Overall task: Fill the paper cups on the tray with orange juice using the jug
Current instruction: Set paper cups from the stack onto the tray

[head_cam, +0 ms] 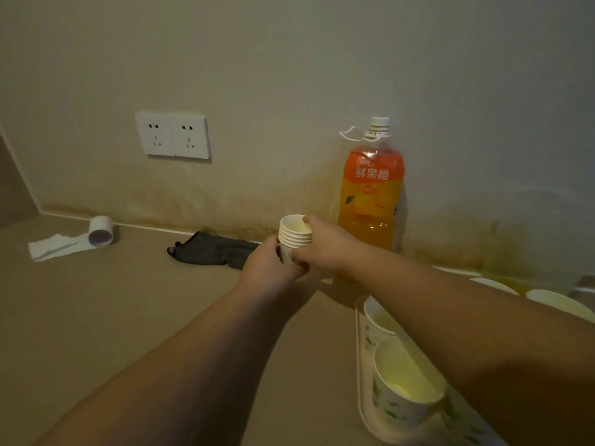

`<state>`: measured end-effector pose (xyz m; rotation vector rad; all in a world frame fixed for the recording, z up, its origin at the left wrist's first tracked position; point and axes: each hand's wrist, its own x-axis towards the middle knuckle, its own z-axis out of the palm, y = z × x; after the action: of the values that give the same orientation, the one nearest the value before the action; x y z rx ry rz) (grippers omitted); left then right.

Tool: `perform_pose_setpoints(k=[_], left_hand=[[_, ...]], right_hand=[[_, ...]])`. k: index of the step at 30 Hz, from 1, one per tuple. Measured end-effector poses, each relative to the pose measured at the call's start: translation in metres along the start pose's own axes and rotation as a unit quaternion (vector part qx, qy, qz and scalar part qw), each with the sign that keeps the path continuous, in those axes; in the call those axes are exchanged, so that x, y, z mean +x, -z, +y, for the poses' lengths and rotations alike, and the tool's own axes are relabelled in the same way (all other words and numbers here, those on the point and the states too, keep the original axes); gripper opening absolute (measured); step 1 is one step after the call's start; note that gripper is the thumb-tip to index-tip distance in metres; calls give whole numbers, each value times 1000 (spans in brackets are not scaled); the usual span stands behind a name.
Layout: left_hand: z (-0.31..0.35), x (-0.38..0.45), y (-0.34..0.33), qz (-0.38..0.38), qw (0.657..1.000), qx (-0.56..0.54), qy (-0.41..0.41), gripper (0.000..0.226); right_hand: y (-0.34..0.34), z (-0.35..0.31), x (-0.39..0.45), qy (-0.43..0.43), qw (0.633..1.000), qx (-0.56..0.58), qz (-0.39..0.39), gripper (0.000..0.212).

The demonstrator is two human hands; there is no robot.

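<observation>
Beige desk fills the lower frame, wall behind it. Orange juice bottle, capped and upright, stands against the wall at centre right; no other jug in view, so this looks like the pouring vessel. White tray at lower right holds two paper cups, the near cup and the far cup, both upright; contents unclear, pale inside. Two more pale rims at the right edge, partly hidden by the arm. Dark cloth lies at mid frame by the wall, tissue roll at left, wall socket upper left. Frame centre: stack of paper cups held above the desk just left of the bottle. Left hand grips the stack's base; right hand pinches the top rims. Likely step: peeling a cup off the stack, pouring not yet begun. Next move needs a clean single-cup separation, placing it on the tray, then uncapping the bottle.
</observation>
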<state>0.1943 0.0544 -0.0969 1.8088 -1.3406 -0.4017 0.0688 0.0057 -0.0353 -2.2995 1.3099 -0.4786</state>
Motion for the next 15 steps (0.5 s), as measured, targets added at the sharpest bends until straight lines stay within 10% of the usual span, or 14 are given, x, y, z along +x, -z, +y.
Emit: perform_pose_setpoints(k=[15], left_hand=[[-2, 47, -31, 13, 1000, 25, 14, 56]], right_hand=[[-8, 19, 43, -59, 997, -56, -9, 84]])
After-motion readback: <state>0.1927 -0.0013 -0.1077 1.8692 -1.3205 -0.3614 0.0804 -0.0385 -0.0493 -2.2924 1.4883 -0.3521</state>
